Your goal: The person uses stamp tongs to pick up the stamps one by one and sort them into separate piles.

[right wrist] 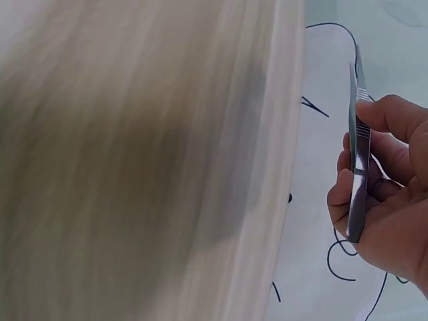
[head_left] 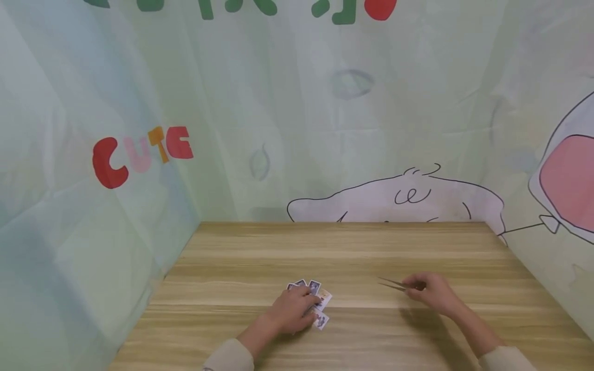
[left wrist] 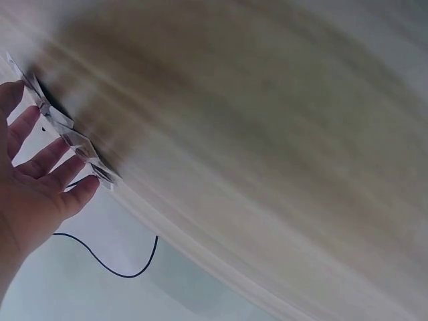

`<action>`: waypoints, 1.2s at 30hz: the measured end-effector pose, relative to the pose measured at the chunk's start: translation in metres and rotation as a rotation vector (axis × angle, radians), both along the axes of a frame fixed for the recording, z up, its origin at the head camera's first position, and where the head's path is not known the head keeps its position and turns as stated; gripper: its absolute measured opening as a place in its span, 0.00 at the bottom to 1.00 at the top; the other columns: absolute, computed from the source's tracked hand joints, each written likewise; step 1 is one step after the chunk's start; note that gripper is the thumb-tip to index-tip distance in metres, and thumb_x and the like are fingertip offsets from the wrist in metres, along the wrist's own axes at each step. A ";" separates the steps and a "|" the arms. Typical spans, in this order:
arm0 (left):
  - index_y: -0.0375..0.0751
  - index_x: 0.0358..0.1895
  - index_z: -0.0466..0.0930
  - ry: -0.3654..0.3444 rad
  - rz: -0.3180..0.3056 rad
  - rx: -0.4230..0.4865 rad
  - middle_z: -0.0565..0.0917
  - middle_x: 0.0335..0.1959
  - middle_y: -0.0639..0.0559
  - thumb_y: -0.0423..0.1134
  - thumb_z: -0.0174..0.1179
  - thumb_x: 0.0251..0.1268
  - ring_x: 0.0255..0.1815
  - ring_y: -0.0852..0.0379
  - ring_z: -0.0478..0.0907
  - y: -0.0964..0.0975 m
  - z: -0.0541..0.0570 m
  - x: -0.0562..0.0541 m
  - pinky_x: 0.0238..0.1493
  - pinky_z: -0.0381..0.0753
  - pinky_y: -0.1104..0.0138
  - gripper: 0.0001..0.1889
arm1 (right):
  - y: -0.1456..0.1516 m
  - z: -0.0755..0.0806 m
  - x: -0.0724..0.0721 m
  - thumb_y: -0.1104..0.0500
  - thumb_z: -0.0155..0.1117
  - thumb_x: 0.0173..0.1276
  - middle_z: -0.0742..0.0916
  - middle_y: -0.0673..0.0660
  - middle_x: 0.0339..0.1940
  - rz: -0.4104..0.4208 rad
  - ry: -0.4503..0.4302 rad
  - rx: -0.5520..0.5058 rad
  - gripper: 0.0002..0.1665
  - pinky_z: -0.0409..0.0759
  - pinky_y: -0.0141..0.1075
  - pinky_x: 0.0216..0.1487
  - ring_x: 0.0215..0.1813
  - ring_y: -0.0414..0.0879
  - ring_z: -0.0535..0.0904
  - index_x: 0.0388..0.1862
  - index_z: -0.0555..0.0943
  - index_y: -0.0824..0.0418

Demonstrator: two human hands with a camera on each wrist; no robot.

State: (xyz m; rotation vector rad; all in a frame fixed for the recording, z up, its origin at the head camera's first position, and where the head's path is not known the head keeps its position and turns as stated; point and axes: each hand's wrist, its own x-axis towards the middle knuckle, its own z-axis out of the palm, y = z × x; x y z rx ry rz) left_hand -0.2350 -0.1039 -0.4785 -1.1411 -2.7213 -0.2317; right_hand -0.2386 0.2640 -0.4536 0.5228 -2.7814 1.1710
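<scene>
Several small picture cards [head_left: 325, 298] with white borders lie overlapping on the table. My left hand [head_left: 292, 308] rests on them, its fingers spread, and covers part of the pile. From the left wrist view the fingertips touch the cards [left wrist: 81, 146] along their near side. To the right, my right hand [head_left: 431, 292] holds a pair of metal tweezers [head_left: 392, 284] above the table, tips pointing left. The right wrist view shows the thumb and fingers gripping the tweezers [right wrist: 361, 144] around their ribbed middle, with the two tips slightly apart.
The wood-grain table [head_left: 260, 257] reaches back to a pale green printed cloth [head_left: 278, 113], which also hangs along the left and right sides. A gap of bare wood separates the cards from the tweezers.
</scene>
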 end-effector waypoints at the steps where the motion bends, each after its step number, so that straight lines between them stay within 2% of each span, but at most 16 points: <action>1: 0.46 0.49 0.80 -0.002 0.004 -0.005 0.78 0.43 0.50 0.45 0.58 0.58 0.42 0.55 0.74 0.000 0.000 0.000 0.39 0.75 0.61 0.16 | -0.002 0.000 -0.001 0.66 0.67 0.55 0.83 0.50 0.29 0.018 0.000 0.001 0.10 0.75 0.32 0.30 0.32 0.42 0.75 0.37 0.83 0.66; 7: 0.47 0.49 0.80 -0.012 0.000 -0.026 0.77 0.43 0.51 0.46 0.57 0.59 0.42 0.56 0.74 -0.001 0.000 -0.001 0.40 0.75 0.62 0.16 | -0.010 0.000 -0.006 0.67 0.67 0.53 0.83 0.51 0.28 0.088 -0.002 0.000 0.09 0.75 0.32 0.30 0.30 0.41 0.74 0.35 0.82 0.67; 16: 0.46 0.49 0.81 -0.020 -0.025 -0.013 0.78 0.46 0.47 0.45 0.56 0.59 0.46 0.52 0.75 -0.001 -0.001 0.000 0.44 0.75 0.59 0.16 | -0.015 -0.004 -0.016 0.68 0.66 0.54 0.82 0.50 0.29 0.102 0.003 0.008 0.08 0.75 0.33 0.33 0.32 0.41 0.75 0.35 0.82 0.67; 20: 0.46 0.49 0.81 -0.027 -0.022 -0.018 0.78 0.46 0.48 0.45 0.56 0.59 0.45 0.52 0.75 -0.001 -0.001 -0.003 0.44 0.76 0.60 0.16 | -0.022 -0.004 -0.020 0.68 0.67 0.53 0.82 0.50 0.28 0.118 0.017 0.006 0.08 0.75 0.33 0.33 0.32 0.41 0.74 0.33 0.82 0.67; 29: 0.46 0.47 0.82 -0.003 -0.035 -0.035 0.77 0.41 0.51 0.46 0.58 0.57 0.40 0.57 0.73 0.001 0.001 -0.007 0.42 0.75 0.65 0.16 | -0.038 0.000 -0.027 0.68 0.66 0.54 0.82 0.50 0.29 0.138 -0.017 0.014 0.08 0.75 0.33 0.33 0.33 0.43 0.75 0.34 0.82 0.66; 36: 0.46 0.48 0.82 -0.015 -0.030 -0.049 0.78 0.43 0.49 0.47 0.58 0.57 0.43 0.55 0.74 0.003 0.001 -0.006 0.43 0.75 0.63 0.17 | -0.045 0.001 -0.030 0.70 0.65 0.53 0.83 0.52 0.29 0.182 -0.015 -0.003 0.07 0.75 0.33 0.33 0.33 0.42 0.75 0.33 0.82 0.68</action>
